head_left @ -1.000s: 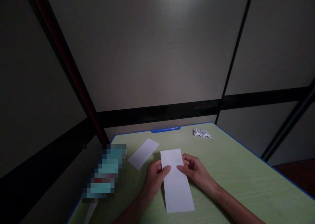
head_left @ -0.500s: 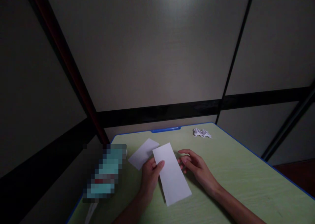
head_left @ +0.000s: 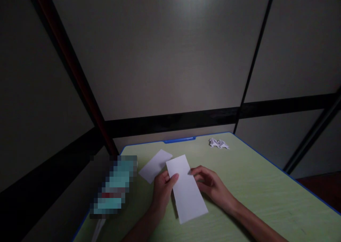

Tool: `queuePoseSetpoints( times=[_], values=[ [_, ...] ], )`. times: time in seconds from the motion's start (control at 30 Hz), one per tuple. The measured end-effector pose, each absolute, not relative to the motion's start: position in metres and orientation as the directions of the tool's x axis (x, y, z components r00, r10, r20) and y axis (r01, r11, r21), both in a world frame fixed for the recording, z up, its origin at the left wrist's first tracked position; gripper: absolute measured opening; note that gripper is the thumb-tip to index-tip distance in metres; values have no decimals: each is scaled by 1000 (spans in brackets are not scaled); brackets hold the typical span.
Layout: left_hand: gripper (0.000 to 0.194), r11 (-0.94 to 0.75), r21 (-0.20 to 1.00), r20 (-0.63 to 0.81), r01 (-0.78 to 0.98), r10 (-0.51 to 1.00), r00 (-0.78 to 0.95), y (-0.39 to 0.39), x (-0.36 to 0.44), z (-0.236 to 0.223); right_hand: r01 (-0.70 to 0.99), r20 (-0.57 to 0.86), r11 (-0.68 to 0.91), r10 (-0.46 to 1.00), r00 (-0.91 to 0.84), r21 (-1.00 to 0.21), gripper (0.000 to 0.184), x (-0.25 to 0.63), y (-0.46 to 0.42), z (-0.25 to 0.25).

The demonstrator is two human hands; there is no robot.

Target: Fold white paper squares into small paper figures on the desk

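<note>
A white oblong sheet of paper [head_left: 188, 192] is held slanting above the table. My left hand [head_left: 163, 189] pinches its left edge, thumb on top and fingers underneath. At the opposite edge is my right hand [head_left: 210, 185], its fingers curled against the paper and some fingertips hidden by it. Behind the left hand, another white piece of paper [head_left: 154, 166] lies flat on the table. Two small folded white paper figures [head_left: 218, 143] rest side by side near the far right corner.
The light green table [head_left: 266, 188] has a blue rim and a blue handle [head_left: 179, 140] at its far edge. A blurred-out teal object [head_left: 115, 181] sits along the left side. Cabinet panels [head_left: 170, 57] rise close behind the table.
My right hand has moved in to the right edge of the paper, and its spread fingers have curled. The held sheet has shifted very slightly; my left hand keeps its grip.
</note>
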State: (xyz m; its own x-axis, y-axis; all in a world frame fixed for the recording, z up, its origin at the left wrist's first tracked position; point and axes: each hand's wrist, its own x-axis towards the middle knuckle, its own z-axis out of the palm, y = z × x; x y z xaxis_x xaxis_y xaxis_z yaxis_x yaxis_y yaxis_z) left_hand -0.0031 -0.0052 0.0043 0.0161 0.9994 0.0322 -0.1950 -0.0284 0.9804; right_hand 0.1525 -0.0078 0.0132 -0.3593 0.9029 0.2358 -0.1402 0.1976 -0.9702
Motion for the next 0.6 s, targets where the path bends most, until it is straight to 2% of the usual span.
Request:
queuePoseSetpoints(
  times=[0.2,0.43,0.6],
  values=[
    [22,-99,986,91,-134,994,-63,-2,-8,2,-144,277,236,820,-502,-961,8,149,-14,19],
    [22,-106,986,87,-128,986,-144,-1,-9,3,-125,313,291,792,-525,-948,19,154,-13,20],
    [21,-122,988,111,-96,988,-110,-3,-9,7,-105,292,279,803,-520,-955,6,156,-12,22]
  ],
)
